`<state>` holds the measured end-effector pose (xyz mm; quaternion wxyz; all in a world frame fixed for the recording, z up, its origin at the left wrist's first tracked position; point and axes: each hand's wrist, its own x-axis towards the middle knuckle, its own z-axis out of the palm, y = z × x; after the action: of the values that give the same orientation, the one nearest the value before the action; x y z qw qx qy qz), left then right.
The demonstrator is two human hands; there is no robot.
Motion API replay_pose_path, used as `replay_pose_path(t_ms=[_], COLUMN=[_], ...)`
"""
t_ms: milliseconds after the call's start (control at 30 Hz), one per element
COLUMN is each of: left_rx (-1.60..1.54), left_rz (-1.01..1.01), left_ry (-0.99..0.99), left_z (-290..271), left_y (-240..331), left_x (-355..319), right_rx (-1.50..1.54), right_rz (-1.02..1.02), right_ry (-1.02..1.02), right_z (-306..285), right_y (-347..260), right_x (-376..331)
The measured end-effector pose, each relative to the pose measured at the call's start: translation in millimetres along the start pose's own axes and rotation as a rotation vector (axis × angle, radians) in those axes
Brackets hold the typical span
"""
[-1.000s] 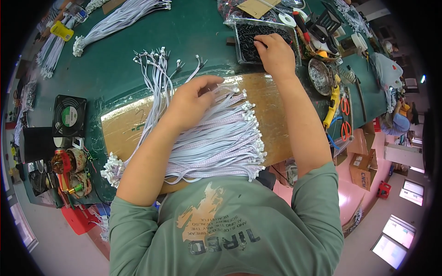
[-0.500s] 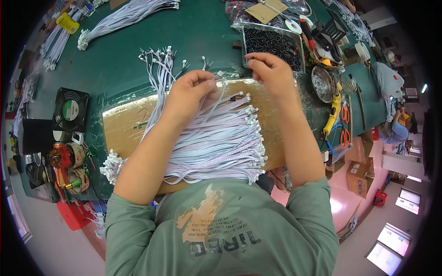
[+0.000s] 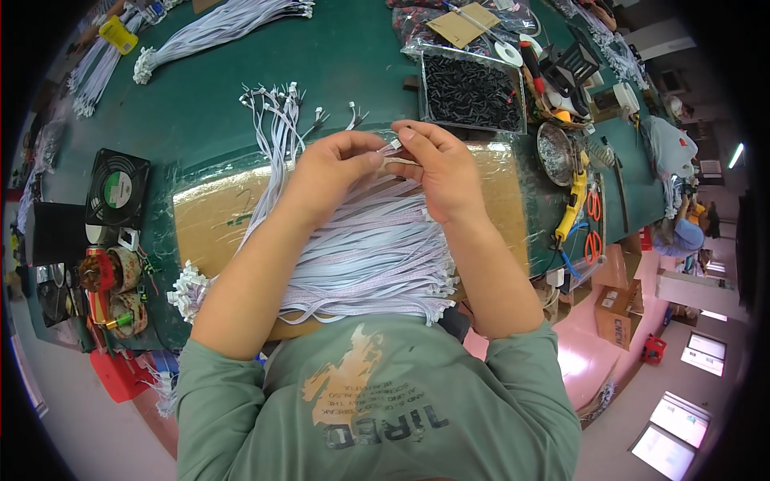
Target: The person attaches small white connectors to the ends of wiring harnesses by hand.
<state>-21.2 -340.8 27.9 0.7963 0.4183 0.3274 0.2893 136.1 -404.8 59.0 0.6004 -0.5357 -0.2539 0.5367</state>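
Over the near part of the table, my left hand (image 3: 335,172) pinches a white flat cable close to its end. The small white connector (image 3: 391,147) of that cable shows between my two hands. My right hand (image 3: 439,167) is closed, thumb and fingertips meeting at this connector; whatever small piece they grip is mostly hidden. Beneath my hands lies a broad bundle of white flat cables (image 3: 361,256) with white connectors at both ends. Beyond my left hand, several cables (image 3: 277,120) with dark pieces at their ends are spread out.
A tray (image 3: 473,127) of short black tubes stands beyond my right hand. To the right are a metal bowl (image 3: 555,152), a yellow-handled tool (image 3: 571,204) and orange-handled scissors (image 3: 593,244). At left stands a black fan (image 3: 119,191). Another cable bundle (image 3: 216,36) lies at the far side.
My right hand has moved left and nearer, from beside the black-tube tray to the cable end. My left hand stays about where it was, still pinching the cable.
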Motion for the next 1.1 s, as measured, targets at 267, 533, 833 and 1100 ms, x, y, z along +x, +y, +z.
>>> replay_pose_path(t_ms=[267,533,833,1100], left_rx=[0.655,-0.007,-0.030,-0.064], left_rz=[0.203,-0.043,-0.068,-0.075], left_ry=[0.087,0.005,-0.018,-0.035], left_z=[6,-5,-3,-5], left_y=[1,2,6,3], left_x=[-4,1,-2,-2], right_rx=[-0.128,-0.484,-0.526,-0.517], right_rz=[-0.139,-0.147,-0.158,-0.139], right_ry=[0.001,0.009,-0.061,-0.118], right_z=[1,-12,-11,-14], right_y=[2,-11,-22,-21], right_x=[0,0,2,5])
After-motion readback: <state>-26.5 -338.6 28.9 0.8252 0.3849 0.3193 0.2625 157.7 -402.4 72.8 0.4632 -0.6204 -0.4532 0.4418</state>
